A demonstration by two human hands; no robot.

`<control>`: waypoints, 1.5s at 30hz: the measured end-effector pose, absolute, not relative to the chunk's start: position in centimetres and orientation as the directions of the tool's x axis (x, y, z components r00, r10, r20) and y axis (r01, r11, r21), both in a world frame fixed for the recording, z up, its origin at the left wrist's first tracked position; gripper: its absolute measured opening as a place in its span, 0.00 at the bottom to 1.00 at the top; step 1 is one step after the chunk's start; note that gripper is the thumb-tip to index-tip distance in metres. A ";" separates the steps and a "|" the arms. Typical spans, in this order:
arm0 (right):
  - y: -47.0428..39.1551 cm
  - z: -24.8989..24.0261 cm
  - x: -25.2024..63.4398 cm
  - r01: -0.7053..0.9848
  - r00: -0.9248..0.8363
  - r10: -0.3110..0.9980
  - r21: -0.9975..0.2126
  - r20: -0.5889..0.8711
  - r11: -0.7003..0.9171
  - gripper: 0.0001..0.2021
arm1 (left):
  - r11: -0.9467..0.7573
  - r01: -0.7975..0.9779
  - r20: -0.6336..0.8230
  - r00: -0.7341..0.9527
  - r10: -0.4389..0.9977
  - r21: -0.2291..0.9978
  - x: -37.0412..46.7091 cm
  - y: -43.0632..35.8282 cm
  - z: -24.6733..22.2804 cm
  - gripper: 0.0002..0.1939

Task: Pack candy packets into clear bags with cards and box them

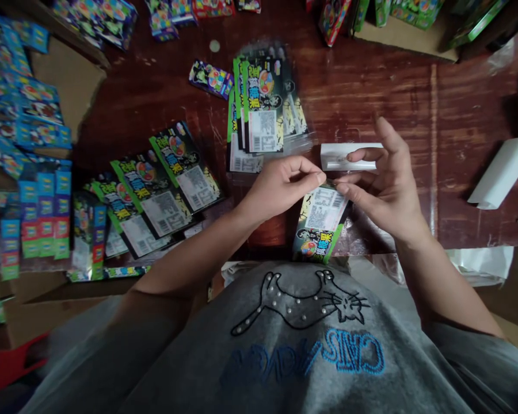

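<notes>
A black and green candy packet (322,215) with a white printed label lies at the table's front edge, close to my shirt. My left hand (285,181) pinches its far edge between thumb and fingers. On the same edge, to the right, my right hand (384,187) grips with the thumb and a bent finger, while other fingers stick out. Exactly what is between the fingertips is hidden. A white strip of paper (341,156) lies just beyond, partly under my right fingers. Similar packets are stacked (263,109) behind my left hand.
More black packets (164,201) overlap on the left. Beyond them stand small colourful boxes (45,213) and a carton of blue packets (21,109). A purple packet (210,79) lies near the stack. Rolled white paper (501,172) is at right; an open carton (406,43) sits at back right.
</notes>
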State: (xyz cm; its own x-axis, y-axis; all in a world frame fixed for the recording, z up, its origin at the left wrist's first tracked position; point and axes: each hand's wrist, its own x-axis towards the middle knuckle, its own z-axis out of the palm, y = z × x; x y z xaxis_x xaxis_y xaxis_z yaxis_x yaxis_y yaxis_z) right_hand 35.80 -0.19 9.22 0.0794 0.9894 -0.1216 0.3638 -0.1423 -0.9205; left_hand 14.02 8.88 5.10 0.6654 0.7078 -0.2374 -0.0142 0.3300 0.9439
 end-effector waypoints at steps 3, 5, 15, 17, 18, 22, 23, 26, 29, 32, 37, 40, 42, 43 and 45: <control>-0.2 9.1 35.6 0.372 0.116 0.986 -0.915 -0.122 -0.157 0.51 | 0.295 -0.015 -0.207 0.676 0.707 0.955 13.9 8.6 5.0 0.08; -0.3 9.1 35.3 0.367 0.137 0.981 -0.913 -0.134 -0.176 0.51 | 0.280 -0.011 -0.201 0.670 0.714 0.960 13.8 8.6 4.8 0.07; -1.6 10.1 33.1 0.346 0.143 0.983 -0.925 -0.112 -0.155 0.47 | 0.224 -0.006 -0.156 0.697 0.700 0.975 13.1 9.0 4.1 0.09; -2.0 10.0 33.2 0.346 0.116 0.987 -0.927 -0.109 -0.143 0.46 | 0.174 -0.011 -0.111 0.727 0.677 0.985 12.5 8.8 4.0 0.10; -2.2 10.0 33.3 0.338 0.104 0.989 -0.931 -0.106 -0.136 0.46 | 0.153 -0.018 -0.089 0.743 0.663 0.988 12.2 8.6 3.9 0.10; -2.5 10.2 33.8 0.298 0.084 0.988 -0.943 -0.127 -0.147 0.46 | 0.160 -0.073 -0.049 0.758 0.650 0.984 11.4 7.6 3.7 0.12; -2.6 10.3 33.8 0.306 0.088 0.987 -0.939 -0.133 -0.154 0.46 | 0.166 -0.092 -0.042 0.750 0.660 0.982 11.3 7.4 3.7 0.13; -3.6 10.1 33.3 0.397 0.101 0.993 -0.912 -0.065 -0.100 0.48 | 0.133 -0.121 -0.003 0.729 0.685 0.984 11.4 6.8 3.6 0.11; -5.2 9.4 32.5 0.585 -0.012 0.990 -0.802 0.142 0.123 0.48 | 0.083 -0.113 0.024 0.720 0.694 0.990 11.5 6.6 3.6 0.06; -5.8 9.5 32.3 0.606 -0.068 0.969 -0.762 0.239 0.230 0.47 | 0.060 -0.116 0.042 0.717 0.695 0.991 11.6 6.4 3.7 0.05; -3.1 12.5 34.0 0.340 0.130 0.986 -0.929 -0.108 -0.147 0.46 | 0.006 -0.067 0.043 0.707 0.705 0.998 11.7 6.1 4.3 0.05; -1.2 14.0 35.0 0.311 -0.039 0.952 -0.910 -0.302 -0.276 0.47 | -0.022 -0.046 0.048 0.705 0.708 0.999 11.8 6.1 4.7 0.05; -0.4 14.2 35.0 0.360 -0.122 0.932 -0.890 -0.342 -0.279 0.49 | -0.034 -0.052 0.060 0.698 0.713 0.998 11.9 6.0 4.9 0.05; -0.2 14.2 34.8 0.400 -0.143 0.930 -0.879 -0.338 -0.259 0.49 | -0.034 -0.056 0.064 0.695 0.716 0.998 11.9 6.0 5.0 0.05; 0.0 13.9 34.5 0.491 -0.160 0.932 -0.845 -0.324 -0.210 0.51 | -0.024 -0.061 0.060 0.693 0.719 0.998 11.8 5.9 5.0 0.05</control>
State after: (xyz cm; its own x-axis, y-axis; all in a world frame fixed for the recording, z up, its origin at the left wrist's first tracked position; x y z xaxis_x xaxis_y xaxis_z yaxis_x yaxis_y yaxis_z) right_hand 34.48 0.00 13.88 -0.1598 0.9323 -0.3244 0.4914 -0.2099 -0.8452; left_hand 11.82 5.90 5.02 0.6927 0.7188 0.0597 -0.0614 -0.0237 0.9978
